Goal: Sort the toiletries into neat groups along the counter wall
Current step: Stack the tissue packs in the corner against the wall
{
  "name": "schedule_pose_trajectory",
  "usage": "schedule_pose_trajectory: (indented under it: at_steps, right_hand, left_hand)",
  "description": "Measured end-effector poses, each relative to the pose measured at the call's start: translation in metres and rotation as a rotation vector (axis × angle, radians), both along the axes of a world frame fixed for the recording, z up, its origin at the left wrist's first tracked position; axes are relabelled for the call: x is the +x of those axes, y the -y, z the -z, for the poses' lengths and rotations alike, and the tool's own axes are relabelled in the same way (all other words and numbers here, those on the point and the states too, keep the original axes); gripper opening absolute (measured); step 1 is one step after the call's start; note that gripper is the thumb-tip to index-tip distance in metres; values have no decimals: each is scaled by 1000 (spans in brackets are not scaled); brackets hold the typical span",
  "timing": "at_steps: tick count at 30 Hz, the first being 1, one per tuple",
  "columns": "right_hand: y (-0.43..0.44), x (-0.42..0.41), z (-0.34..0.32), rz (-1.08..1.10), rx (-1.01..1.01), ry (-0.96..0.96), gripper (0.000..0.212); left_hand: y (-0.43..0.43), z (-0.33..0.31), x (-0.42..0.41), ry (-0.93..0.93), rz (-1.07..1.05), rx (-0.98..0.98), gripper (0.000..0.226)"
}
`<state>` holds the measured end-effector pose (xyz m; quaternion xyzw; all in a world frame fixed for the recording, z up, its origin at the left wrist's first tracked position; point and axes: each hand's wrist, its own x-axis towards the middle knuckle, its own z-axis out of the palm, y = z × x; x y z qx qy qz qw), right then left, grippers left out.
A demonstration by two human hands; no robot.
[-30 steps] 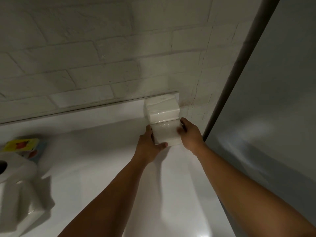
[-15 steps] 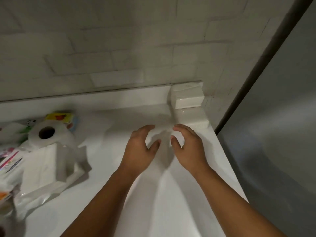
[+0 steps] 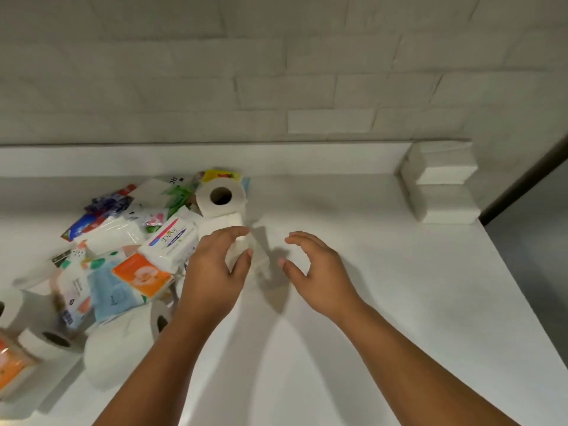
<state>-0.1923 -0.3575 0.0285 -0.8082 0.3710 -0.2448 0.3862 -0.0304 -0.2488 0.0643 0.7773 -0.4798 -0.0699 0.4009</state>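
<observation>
Left hand (image 3: pixel 215 269) grip clamped on tissue pack (image 3: pixel 224 224); right hand (image 3: pixel 316 272) spread, empty. Lifting could topple adjacent toilet roll (image 3: pixel 219 196).

Both hands are off the front corner pack (image 3: pixel 445 206), which now stands free by the wall. They have moved left to the heap (image 3: pixel 129 250). The left hand (image 3: pixel 215 272) now curls round a white wrapped pack (image 3: pixel 236 250) at the heap's right edge. The right hand (image 3: pixel 316 272) hovers spread just beside it, holding nothing.

Smooth white counter (image 3: pixel 399 302), matt brick wall (image 3: pixel 276 72), glossy plastic-wrapped packs (image 3: pixel 442 167)
</observation>
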Motion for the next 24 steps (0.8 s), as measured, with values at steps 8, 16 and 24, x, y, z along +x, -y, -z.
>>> schedule_pose_trajectory:
  at_steps: [8, 16, 24]
  right_hand:
    - [-50, 66, 5, 144, 145, -200, 49]
    - [-72, 88, 16, 275, 232, -331, 51]
    - [-75, 82, 23, 338, 583, 52, 47]
  left_hand:
    - [-17, 17, 82, -78, -61, 155, 42]
    - [1, 22, 113, -97, 103, 234, 53]
    - [5, 25, 113, -218, 140, 152, 45]
